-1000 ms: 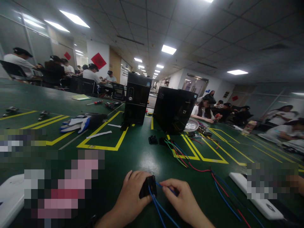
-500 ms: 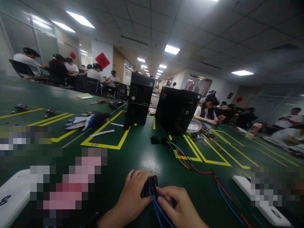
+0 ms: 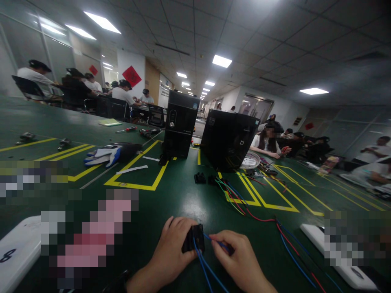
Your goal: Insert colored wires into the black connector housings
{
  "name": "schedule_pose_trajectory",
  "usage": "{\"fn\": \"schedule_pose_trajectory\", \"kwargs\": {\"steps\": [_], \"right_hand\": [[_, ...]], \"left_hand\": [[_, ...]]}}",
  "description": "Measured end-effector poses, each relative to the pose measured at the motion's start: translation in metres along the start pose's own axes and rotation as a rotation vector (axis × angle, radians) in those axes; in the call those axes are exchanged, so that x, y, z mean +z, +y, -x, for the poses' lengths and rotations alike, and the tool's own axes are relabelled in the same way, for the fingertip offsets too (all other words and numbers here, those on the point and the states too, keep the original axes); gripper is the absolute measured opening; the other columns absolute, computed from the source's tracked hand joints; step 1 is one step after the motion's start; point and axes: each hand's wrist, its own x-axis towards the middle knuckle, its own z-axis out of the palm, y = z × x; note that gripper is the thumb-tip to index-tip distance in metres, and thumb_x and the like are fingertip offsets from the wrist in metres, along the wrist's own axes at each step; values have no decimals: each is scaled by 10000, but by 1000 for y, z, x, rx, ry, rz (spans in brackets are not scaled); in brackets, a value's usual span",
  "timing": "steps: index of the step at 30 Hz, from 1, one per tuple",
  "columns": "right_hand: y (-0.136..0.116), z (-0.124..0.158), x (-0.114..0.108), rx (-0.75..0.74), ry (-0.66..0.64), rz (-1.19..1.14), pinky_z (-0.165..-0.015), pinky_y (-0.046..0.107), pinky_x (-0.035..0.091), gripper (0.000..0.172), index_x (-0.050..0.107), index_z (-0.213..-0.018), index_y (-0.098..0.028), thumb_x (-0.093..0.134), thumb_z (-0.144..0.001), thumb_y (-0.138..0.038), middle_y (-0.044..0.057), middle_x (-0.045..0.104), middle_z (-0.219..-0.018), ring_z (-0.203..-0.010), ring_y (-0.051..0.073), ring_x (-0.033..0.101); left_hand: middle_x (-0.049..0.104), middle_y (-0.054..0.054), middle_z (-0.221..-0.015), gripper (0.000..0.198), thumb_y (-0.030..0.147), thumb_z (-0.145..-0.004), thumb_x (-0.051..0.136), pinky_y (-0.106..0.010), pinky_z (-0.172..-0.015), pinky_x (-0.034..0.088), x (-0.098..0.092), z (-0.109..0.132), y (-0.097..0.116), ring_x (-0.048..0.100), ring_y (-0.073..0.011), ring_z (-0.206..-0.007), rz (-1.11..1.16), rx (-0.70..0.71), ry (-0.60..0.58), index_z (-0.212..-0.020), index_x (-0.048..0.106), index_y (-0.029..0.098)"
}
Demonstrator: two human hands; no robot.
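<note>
Over the worktop (image 3: pixel 171 199), I keep the left hand (image 3: pixel 174 246) clamped on the black block (image 3: pixel 199 232) and have drawn the right hand (image 3: pixel 236 251), pinching a blue wire (image 3: pixel 206 236), slightly back, leaving wire alone spanning the gap.

Small black block (image 3: pixel 200 235), partly hidden, above or on the green counter (image 3: pixel 177 203), two blue wires (image 3: pixel 199 255) trailing down from its face, third blue wire (image 3: pixel 207 236) pointing at its right edge, contact unclear

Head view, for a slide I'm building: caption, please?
Left hand holds a black block; right hand pinches a blue wire beside it, over a green tabletop.
</note>
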Motion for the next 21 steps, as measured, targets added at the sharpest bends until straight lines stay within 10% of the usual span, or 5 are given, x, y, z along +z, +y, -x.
{"fn": "schedule_pose_trajectory", "kwargs": {"steps": [21], "right_hand": [[0, 5, 15, -80, -56, -34, -528, 210, 358, 196, 710, -827, -184, 528, -827, -258, -9, 585, -570, -528, 115, 528]], "left_hand": [[620, -29, -1034, 333, 317, -698, 693, -501, -1010, 242, 1, 0, 1, 527, -260, -1020, -1, -1, 11, -998, 559, 263]]}}
